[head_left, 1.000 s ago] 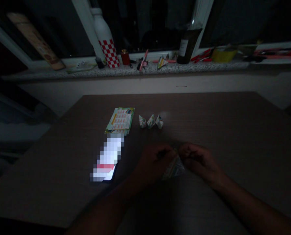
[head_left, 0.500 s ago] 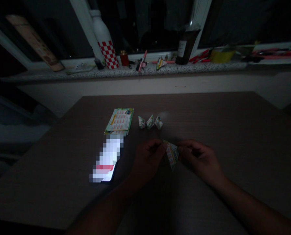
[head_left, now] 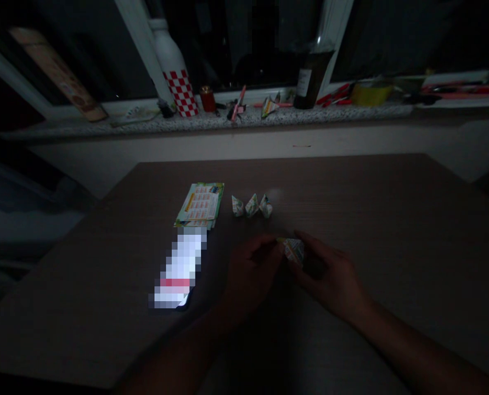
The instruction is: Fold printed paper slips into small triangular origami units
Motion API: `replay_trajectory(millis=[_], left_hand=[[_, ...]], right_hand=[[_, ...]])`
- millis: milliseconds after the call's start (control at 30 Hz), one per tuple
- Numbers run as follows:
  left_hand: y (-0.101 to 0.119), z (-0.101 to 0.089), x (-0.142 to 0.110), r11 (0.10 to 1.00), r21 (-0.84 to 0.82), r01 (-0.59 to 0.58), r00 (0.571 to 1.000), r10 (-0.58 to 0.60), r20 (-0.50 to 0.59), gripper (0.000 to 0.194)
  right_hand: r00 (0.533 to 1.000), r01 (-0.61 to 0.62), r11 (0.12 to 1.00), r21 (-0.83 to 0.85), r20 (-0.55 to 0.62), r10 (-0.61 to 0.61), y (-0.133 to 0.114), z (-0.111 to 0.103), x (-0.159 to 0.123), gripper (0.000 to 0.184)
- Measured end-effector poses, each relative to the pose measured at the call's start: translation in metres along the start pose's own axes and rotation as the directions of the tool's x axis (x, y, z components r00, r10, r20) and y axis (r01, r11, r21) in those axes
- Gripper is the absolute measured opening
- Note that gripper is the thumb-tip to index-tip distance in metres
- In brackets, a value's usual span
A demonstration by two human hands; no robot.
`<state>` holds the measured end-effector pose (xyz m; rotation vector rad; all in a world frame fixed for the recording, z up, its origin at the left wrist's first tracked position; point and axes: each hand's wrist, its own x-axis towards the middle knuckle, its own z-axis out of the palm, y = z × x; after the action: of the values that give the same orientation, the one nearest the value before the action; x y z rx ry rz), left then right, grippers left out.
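A folded piece of printed paper (head_left: 294,250), small and roughly triangular, is between my two hands above the table. My left hand (head_left: 254,269) pinches its left corner between thumb and fingers. On the other side my right hand (head_left: 330,271) has its thumb at the lower edge and its fingers behind the top right. Beyond the hands, three small folded paper pieces stand in a row: a left one (head_left: 237,207), a middle one (head_left: 252,206) and a right one (head_left: 266,207). The dim light hides detail of the fingertips.
A stack of printed sheets (head_left: 201,203) lies left of the row. Nearer me is a lit phone (head_left: 178,269), its screen blurred out. On the windowsill (head_left: 211,122) stand a checkered bottle (head_left: 180,82), a small red jar (head_left: 207,99) and a dark bag (head_left: 308,82).
The paper has gone from a longer hanging shape to a smaller, compact triangle. My right thumb has moved down to its lower edge. My left hand keeps its pinch.
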<state>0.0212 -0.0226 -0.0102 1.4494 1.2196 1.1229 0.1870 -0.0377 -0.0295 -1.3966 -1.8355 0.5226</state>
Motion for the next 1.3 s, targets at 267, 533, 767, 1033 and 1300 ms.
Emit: replay_trajectory(millis=[267, 533, 767, 1033, 1300], left_hand=[[0.001, -0.006, 0.002, 0.985, 0.004, -0.17, 0.978, 0.168, 0.126, 0.024], [0.0, -0.009, 0.003, 0.945, 0.093, -0.315, 0.944, 0.302, 0.133, 0.025], [-0.002, -0.004, -0.002, 0.802, 0.191, -0.565, 0.823, 0.536, 0.187, 0.023], [0.002, -0.005, -0.003, 0.765, 0.134, -0.63, 0.772, 0.6, 0.209, 0.022], [-0.002, -0.005, 0.008, 0.991, -0.131, 0.037, 0.992, -0.021, 0.126, 0.019]], right_hand=[[0.986, -0.024, 0.965, 0.261, 0.163, -0.02, -0.005, -0.008, 0.002, 0.046], [0.974, -0.047, 0.881, 0.472, 0.216, -0.063, 0.0, -0.01, 0.001, 0.04], [0.979, 0.084, 0.935, 0.343, 0.147, -0.142, -0.002, -0.012, 0.003, 0.038], [0.996, 0.038, 0.962, 0.269, 0.072, -0.059, 0.004, -0.006, 0.004, 0.032], [0.985, 0.171, 0.968, 0.181, -0.039, -0.167, 0.007, -0.01, 0.0, 0.029]])
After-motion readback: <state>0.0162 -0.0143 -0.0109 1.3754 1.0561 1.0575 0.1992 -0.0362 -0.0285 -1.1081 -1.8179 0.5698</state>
